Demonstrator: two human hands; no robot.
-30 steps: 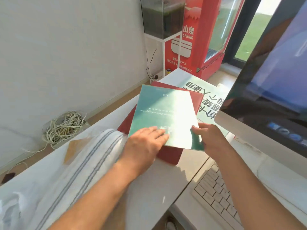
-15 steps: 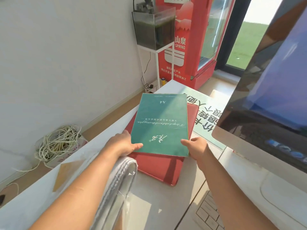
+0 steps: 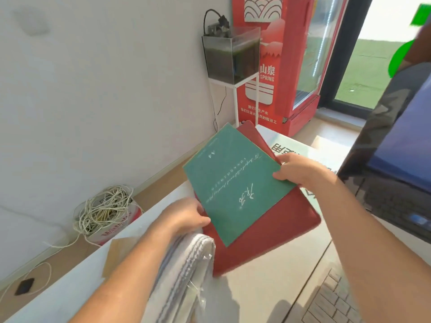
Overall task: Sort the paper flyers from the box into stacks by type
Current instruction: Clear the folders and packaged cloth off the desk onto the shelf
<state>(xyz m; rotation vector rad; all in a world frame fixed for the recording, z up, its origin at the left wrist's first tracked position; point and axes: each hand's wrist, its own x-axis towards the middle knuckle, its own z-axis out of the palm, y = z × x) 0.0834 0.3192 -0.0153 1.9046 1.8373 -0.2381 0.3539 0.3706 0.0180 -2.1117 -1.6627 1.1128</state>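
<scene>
Green paper flyer point(image 3: 235, 183) with white writing lies on top of a bigger red paper flyer point(image 3: 268, 241). It is turned crooked, so one corner points away toward the wall. Both are on the white tabletop point(image 3: 268, 294).

The right hand point(image 3: 300, 171) is at the flyer's right edge. Its grip pinches that edge, with the thumb on top of the green paper. The left hand point(image 3: 184, 217) is at the near left edge. It looks blurry, but its fingers curl round that edge and the thumb touches the green paper. So the green paper flyer sits between the two hands, held from both sides.

A folded striped cloth in clear plastic wrap point(image 3: 186, 264) lies just beside the left hand and touches the red flyer. A pale sheet with big green letters point(image 3: 291, 148) lies behind the right hand. A dark computer screen point(image 3: 396, 171) stands at the right, with a white keyboard point(image 3: 331, 301) near it. On the floor by the wall is a tangle of white cord point(image 3: 105, 210).
</scene>
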